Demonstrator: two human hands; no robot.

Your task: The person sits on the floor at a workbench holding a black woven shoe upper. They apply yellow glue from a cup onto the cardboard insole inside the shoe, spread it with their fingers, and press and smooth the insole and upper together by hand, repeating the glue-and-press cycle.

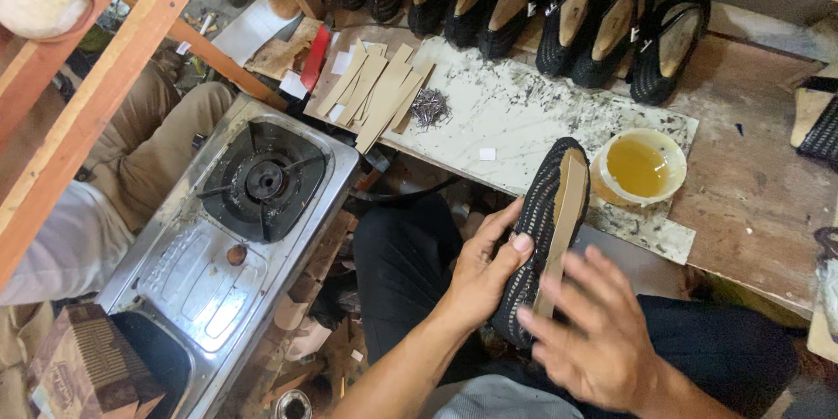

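I hold a black woven shoe upper sole-side up over my lap, with a tan insole strip laid along it. My left hand grips the shoe from its left side, thumb on the mesh. My right hand is open, blurred, with its fingers pressing on the near end of the tan insole. A bowl of yellow glue stands just beyond the shoe's toe on the white speckled board.
A row of black shoes on lasts lines the back of the board. Tan insole strips and a heap of small nails lie at its left. A steel gas stove stands left, beside a seated person's knee. Wooden beams cross the upper left.
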